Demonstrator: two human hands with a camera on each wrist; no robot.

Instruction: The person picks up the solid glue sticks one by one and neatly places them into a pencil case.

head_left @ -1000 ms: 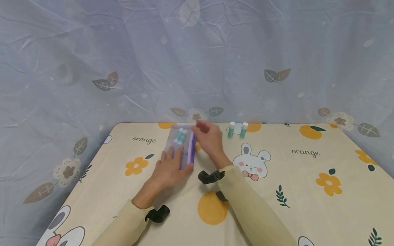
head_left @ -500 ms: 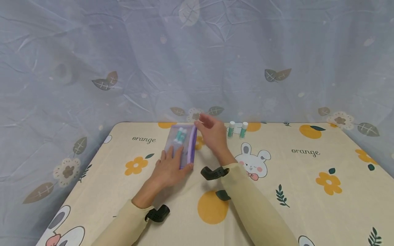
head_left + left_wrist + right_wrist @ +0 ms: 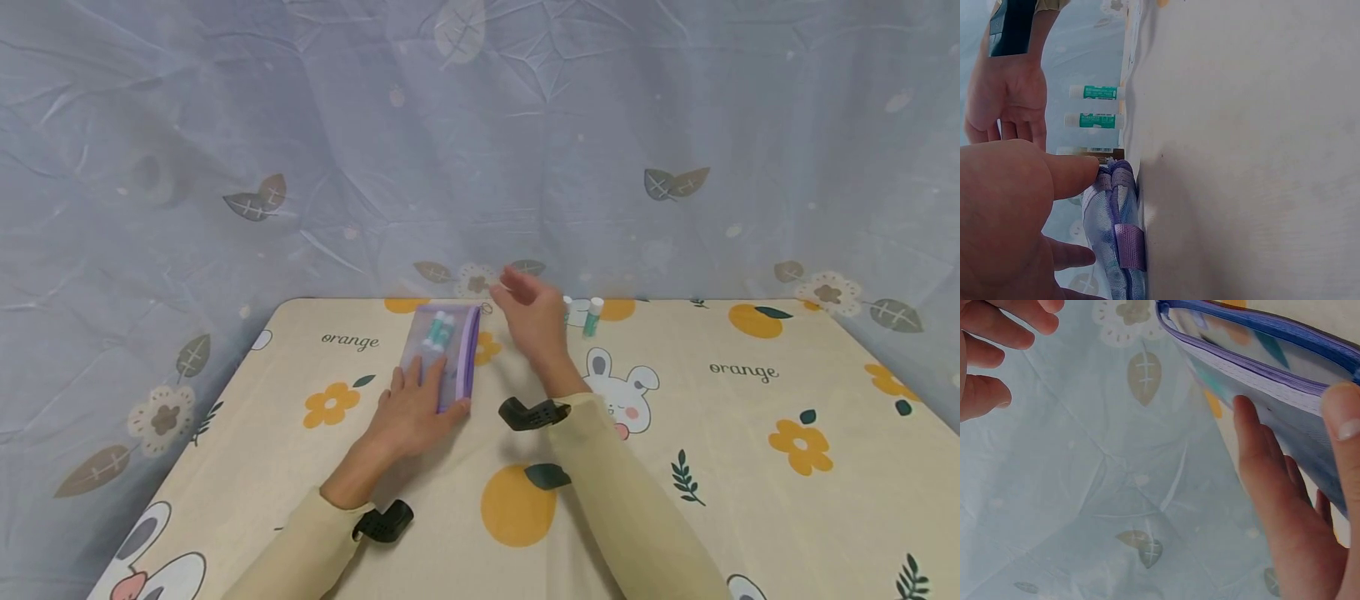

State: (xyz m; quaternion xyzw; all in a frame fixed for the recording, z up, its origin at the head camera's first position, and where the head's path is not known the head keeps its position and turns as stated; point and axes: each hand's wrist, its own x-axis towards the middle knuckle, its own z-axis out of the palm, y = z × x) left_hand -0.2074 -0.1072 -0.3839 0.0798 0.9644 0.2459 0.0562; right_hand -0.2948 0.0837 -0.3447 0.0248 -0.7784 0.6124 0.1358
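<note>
My left hand (image 3: 412, 412) rests on the lower part of a see-through mesh zipper pouch (image 3: 457, 362) with purple edging. Its fingers lie out straight over the mesh and its thumb is at the near zip corner. In the right wrist view the pouch's zip edge (image 3: 1260, 374) gapes open. Inside, white-and-green capped tubes (image 3: 438, 332) show through the mesh. My right hand (image 3: 534, 321) is raised to the right of the pouch, holding nothing, with fingers loosely bent. Behind it, a white-and-green tube (image 3: 592, 318) stands upright; another (image 3: 567, 310) is partly hidden by the hand.
A cream patterned cloth (image 3: 645, 517) covers the table, and a grey-blue curtain (image 3: 600, 125) hangs along its far edge. In the left wrist view, a slim item with a brown section (image 3: 1100, 152) shows just beyond the pouch corner, beside the two green-labelled tubes (image 3: 1094, 120).
My right hand has left the pouch's far zip corner and moved right, now overlapping one standing tube. The zip edge is uncovered. My left hand has stayed in place.
</note>
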